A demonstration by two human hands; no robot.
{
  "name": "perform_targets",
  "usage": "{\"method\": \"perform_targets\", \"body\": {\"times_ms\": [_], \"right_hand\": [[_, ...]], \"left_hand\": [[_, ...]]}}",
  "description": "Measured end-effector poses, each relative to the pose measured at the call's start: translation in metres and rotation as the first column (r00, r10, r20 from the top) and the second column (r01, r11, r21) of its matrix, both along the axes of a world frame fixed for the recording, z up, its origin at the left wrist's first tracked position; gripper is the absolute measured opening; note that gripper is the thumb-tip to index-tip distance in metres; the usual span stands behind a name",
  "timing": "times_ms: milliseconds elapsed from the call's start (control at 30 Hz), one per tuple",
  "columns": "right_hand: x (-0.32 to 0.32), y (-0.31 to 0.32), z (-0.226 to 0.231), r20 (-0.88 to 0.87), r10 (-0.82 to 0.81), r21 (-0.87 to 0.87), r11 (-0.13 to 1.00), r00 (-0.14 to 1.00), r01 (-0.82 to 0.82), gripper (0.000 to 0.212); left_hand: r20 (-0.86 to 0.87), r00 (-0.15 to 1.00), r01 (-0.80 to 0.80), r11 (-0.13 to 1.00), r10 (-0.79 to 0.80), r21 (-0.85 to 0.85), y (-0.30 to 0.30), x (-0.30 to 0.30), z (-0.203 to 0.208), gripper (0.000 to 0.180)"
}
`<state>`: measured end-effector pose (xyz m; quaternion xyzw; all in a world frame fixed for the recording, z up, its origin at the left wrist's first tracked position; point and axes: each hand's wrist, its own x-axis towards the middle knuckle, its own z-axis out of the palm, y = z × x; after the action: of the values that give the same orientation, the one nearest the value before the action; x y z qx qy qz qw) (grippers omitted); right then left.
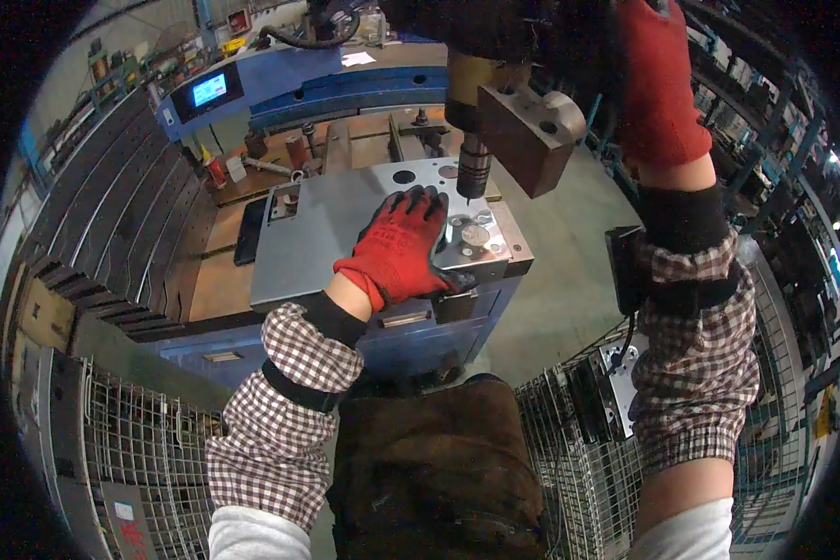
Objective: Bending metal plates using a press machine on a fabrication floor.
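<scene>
Metal plate point(317, 219) lies on the machine table point(217, 229), directly under the left hand point(399, 241), which rests open, palm down. The right hand point(661, 89) is raised well to the plate's right; I cannot tell whether it grips anything. A drill chuck point(474, 170) hangs over the plate's right end.

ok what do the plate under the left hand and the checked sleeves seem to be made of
The plate looks like metal, perhaps steel, smooth and satin grey: it has sheen and bright reflections. The checked sleeves look like matte woven cloth, fibre unclear: they crease and bunch softly.
</scene>
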<state>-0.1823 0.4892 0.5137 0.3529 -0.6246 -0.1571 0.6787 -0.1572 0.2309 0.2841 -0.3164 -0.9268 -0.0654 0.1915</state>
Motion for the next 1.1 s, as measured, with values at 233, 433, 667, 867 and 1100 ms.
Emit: {"method": "perform_targets", "body": {"times_ms": [233,433,667,867,1100], "right_hand": [[0.039,-0.029,0.018,0.701,0.423,-0.32,0.906,0.574,-0.276,0.044],[0.016,-0.011,0.027,0.68,0.593,-0.32,0.769,0.431,-0.553,0.049],[0.041,-0.017,0.016,0.628,0.767,-0.739,0.535,-0.132,-0.409,0.053],[0.084,-0.028,0.01,0.56,0.815,-0.788,0.468,-0.149,-0.4,0.057],[0.109,-0.028,0.007,0.614,0.78,-0.712,0.612,0.117,-0.344,0.072]], "left_hand": [[0.037,0.998,-0.05,0.996,0.053,-0.075,-0.009,0.004,0.004,0.121],[0.026,0.999,-0.028,0.999,0.029,-0.044,-0.007,0.006,0.005,0.122],[0.055,0.997,-0.052,0.997,0.055,-0.063,-0.004,0.006,0.004,0.122],[0.118,0.987,-0.094,0.991,0.106,-0.097,-0.004,0.009,0.011,0.12],[0.128,0.988,-0.078,0.995,0.085,-0.058,-0.005,0.007,0.011,0.12]]}}
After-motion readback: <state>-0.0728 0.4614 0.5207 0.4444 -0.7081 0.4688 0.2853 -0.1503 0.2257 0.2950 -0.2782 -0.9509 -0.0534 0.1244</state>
